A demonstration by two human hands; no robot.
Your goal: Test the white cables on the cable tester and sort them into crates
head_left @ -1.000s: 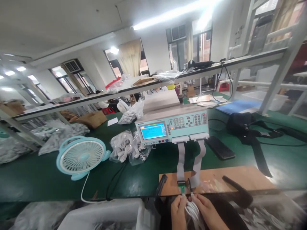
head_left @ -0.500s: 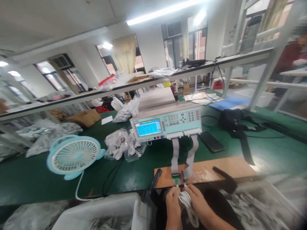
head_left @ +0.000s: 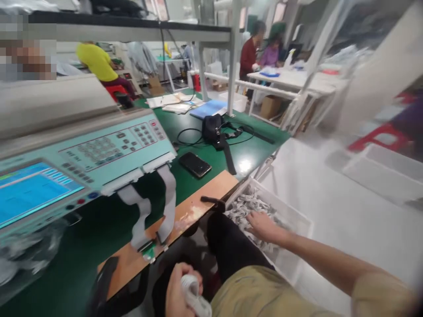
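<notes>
My left hand (head_left: 176, 293), low in the head view, is closed around a coiled white cable (head_left: 194, 296) near my lap. On the right, my right hand (head_left: 262, 226) reaches into a white bin (head_left: 302, 220) filled with bundled cables (head_left: 243, 204). Its fingers look parted over the bundles, with nothing plainly gripped; the tips are partly blurred. A small green circuit board (head_left: 149, 252) lies at the wooden strip's (head_left: 211, 190) front edge, joined by grey ribbon cables (head_left: 170, 198) to a bench tester (head_left: 109, 141) with a lit blue screen.
On the green bench (head_left: 172, 119) lie a black phone (head_left: 194, 164), a black strapped bag (head_left: 213, 128) and a blue folder (head_left: 209, 109). A plastic bag (head_left: 33, 251) sits below the tester. A shelf post (head_left: 233, 61) rises behind. Co-workers (head_left: 249, 55) are at tables farther off.
The view has swung right and closer to the tester. My hands have separated: the right has moved from the board into the bin, while the left has drawn back with the coiled cable.
</notes>
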